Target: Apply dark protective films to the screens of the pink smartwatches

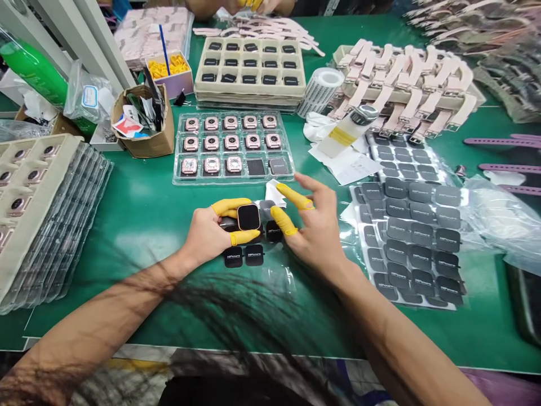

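My left hand (215, 228), with yellow finger cots on, holds a strapless smartwatch (248, 217) between thumb and finger. Its black screen faces up inside a thin gold-pink rim. My right hand (310, 220) hovers just to the right, cotted thumb and index finger apart, nothing visible between them. Close by its thumb lies a black screen film (274, 231) with white lettering. Two more black films (244, 256) lie on the green table below the watch. Behind the hands, a clear tray (233, 148) carries rows of pink watch bodies; a black square and a grey film show in its front row.
Sheets of dark films (418, 237) spread at right. Behind them are a pump bottle (349, 132), a label roll (321, 90) and pink straps (406, 84). Stacked trays (42, 214) and a cardboard box (146, 135) stand left. Another person's hands (249, 5) show at the far edge.
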The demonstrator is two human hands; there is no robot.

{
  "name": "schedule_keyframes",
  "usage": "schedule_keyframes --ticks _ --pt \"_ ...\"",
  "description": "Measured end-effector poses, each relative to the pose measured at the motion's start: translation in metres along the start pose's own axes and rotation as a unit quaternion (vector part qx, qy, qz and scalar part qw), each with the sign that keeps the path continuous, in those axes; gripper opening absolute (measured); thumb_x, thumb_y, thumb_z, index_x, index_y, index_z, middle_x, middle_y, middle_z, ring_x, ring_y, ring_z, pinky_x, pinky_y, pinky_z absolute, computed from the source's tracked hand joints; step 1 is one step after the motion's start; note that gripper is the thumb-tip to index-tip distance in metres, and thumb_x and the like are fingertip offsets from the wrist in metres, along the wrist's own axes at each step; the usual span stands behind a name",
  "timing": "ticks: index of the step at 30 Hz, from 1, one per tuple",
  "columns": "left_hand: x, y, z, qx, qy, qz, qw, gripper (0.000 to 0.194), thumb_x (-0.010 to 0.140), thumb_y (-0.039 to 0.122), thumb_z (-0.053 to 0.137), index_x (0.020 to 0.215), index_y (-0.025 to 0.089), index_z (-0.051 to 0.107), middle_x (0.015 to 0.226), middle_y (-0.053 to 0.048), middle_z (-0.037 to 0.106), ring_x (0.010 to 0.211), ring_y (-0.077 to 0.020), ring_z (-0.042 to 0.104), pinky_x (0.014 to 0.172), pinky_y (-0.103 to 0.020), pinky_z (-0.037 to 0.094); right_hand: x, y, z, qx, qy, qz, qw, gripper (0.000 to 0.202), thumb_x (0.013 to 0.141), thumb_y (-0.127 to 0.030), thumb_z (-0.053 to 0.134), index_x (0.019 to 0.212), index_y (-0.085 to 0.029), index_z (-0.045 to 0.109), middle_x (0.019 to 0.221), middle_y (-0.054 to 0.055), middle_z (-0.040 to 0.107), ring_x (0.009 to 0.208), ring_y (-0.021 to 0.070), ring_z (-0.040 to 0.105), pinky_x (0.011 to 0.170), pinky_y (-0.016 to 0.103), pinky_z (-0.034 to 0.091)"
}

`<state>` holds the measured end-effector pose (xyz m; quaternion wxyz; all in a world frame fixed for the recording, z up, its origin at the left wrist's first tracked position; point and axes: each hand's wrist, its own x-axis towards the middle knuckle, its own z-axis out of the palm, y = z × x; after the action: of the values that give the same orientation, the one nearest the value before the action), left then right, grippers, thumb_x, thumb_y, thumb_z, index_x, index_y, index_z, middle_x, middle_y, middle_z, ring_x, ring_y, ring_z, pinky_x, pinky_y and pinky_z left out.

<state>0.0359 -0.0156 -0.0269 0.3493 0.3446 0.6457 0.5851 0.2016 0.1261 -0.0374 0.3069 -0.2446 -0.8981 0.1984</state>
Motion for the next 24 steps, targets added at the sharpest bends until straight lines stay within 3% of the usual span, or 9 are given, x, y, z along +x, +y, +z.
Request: schedule_keyframes --ticks 2,4,6,10,13,17,24 --pt "-0.002 -0.001 -0.001 0.040 0.008 0.038 0.998 0.058 0.062 0.034 0.096 0.114 0.015 0.080 0.102 -0.008 0.082 0.092 -0.0237 0.078 0.089 -0.035 0.066 0.000 0.000 0.002 0.186 -0.027 0.095 0.978 0.042 0.097 -0.045 0.068 0.132 -0.022 0.068 0.138 0.016 0.064 0.121 0.0263 0.065 0.098 0.046 0.058" --pt "-0.003 -0.003 -0.002 0.080 0.016 0.076 0.994 0.055 0.065 0.035 0.095 0.114 0.016 0.080 0.103 -0.008 0.082 0.090 -0.0230 0.078 0.090 -0.035 0.066 0.000 -0.001 0.005 0.332 -0.061 0.214 0.917 0.045 0.088 -0.046 0.080 0.125 -0.022 0.070 0.125 0.012 0.071 0.110 0.0231 0.071 0.097 0.042 0.061" --pt "-0.004 -0.005 -0.003 0.111 0.015 0.107 0.988 0.053 0.067 0.036 0.094 0.115 0.018 0.081 0.105 -0.007 0.082 0.091 -0.0226 0.078 0.093 -0.036 0.065 0.000 -0.002 0.009 0.418 -0.056 0.301 0.855 0.048 0.077 -0.043 0.090 0.116 -0.022 0.072 0.117 0.009 0.076 0.107 0.0220 0.073 0.101 0.041 0.061" --pt "-0.003 -0.007 -0.005 0.129 0.003 0.131 0.983 0.051 0.069 0.037 0.093 0.115 0.019 0.081 0.104 -0.006 0.082 0.089 -0.0212 0.078 0.091 -0.034 0.065 0.004 0.000 0.010 0.507 -0.007 0.363 0.782 0.054 0.064 -0.032 0.099 0.111 -0.025 0.074 0.112 0.005 0.078 0.101 0.0182 0.074 0.100 0.035 0.062" --pt "-0.002 -0.008 -0.005 0.123 0.004 0.129 0.984 0.052 0.067 0.037 0.094 0.114 0.019 0.081 0.103 -0.007 0.082 0.088 -0.0216 0.077 0.088 -0.034 0.065 0.007 0.000 0.008 0.550 -0.007 0.382 0.742 0.056 0.060 -0.027 0.100 0.110 -0.026 0.073 0.105 0.001 0.078 0.096 0.0155 0.075 0.094 0.030 0.063" --pt "-0.002 -0.009 -0.005 0.118 0.006 0.109 0.987 0.055 0.068 0.041 0.094 0.117 0.019 0.081 0.104 -0.008 0.082 0.090 -0.0234 0.078 0.091 -0.036 0.065 0.009 0.000 0.008 0.585 -0.014 0.401 0.705 0.059 0.055 -0.022 0.101 0.107 -0.025 0.073 0.099 -0.001 0.078 0.090 0.0133 0.074 0.087 0.026 0.063" --pt "-0.001 -0.011 -0.005 0.124 0.010 0.124 0.984 0.054 0.068 0.039 0.095 0.116 0.019 0.081 0.101 -0.008 0.082 0.089 -0.0229 0.078 0.091 -0.037 0.065 0.009 -0.002 0.009 0.592 -0.018 0.393 0.703 0.057 0.057 -0.026 0.101 0.107 -0.025 0.072 0.087 -0.004 0.075 0.082 0.0100 0.071 0.079 0.021 0.058"
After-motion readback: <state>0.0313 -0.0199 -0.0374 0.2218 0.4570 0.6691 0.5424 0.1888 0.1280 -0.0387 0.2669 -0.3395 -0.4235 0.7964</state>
